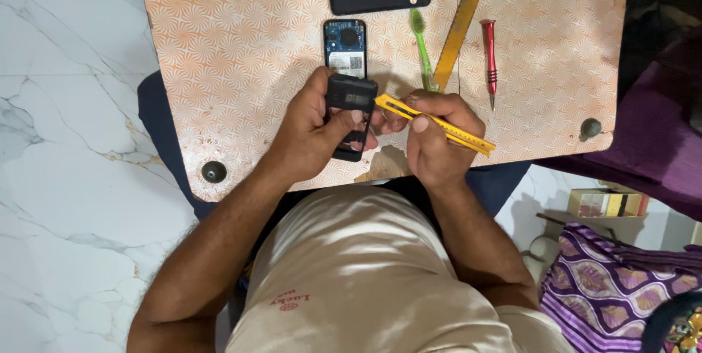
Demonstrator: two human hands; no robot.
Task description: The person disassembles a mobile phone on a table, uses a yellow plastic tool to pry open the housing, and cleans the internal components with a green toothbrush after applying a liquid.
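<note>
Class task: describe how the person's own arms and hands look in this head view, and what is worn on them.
Both forearms are bare, with no sleeves reaching them. The left hand and right hand wear no gloves, and no rings, watch or bands show. Fingers are uncovered, with short nails. The light beige shirt bears a small red mark near its lower edge.

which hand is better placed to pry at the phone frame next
Probably the right hand: it already grips the yellow cutter with its tip at the black phone frame. The left hand is occupied holding that frame.
</note>
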